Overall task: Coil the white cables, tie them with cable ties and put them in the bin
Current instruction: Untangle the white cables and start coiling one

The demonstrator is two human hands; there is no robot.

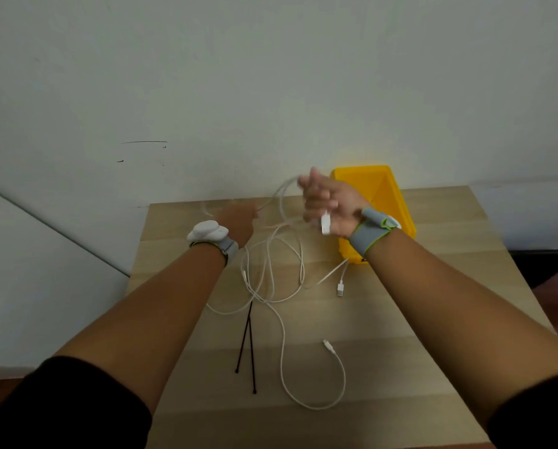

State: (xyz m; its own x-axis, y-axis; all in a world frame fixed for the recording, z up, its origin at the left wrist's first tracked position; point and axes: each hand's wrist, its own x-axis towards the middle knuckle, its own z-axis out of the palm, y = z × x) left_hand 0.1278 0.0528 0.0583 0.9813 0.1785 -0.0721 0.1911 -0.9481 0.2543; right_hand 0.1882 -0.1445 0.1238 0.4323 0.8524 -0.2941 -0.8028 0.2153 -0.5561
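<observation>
Coiling is only begun: my right hand (pixel 331 205) pinches a thin white charging cable (pixel 282 202) near its white plug (pixel 325 223), and my left hand (pixel 238 222) is closed on the strand at nine o'clock, one blurred loop raised between them. Most white cable (pixel 282 335) sprawls loose on the pale wooden table (pixel 417 319), its long run heading from twelve to six o'clock. Two black cable ties (pixel 250 345) lie untouched, long axes nearly the same way. Nothing visibly sits in the yellow plastic bin (pixel 384 196) at two o'clock.
</observation>
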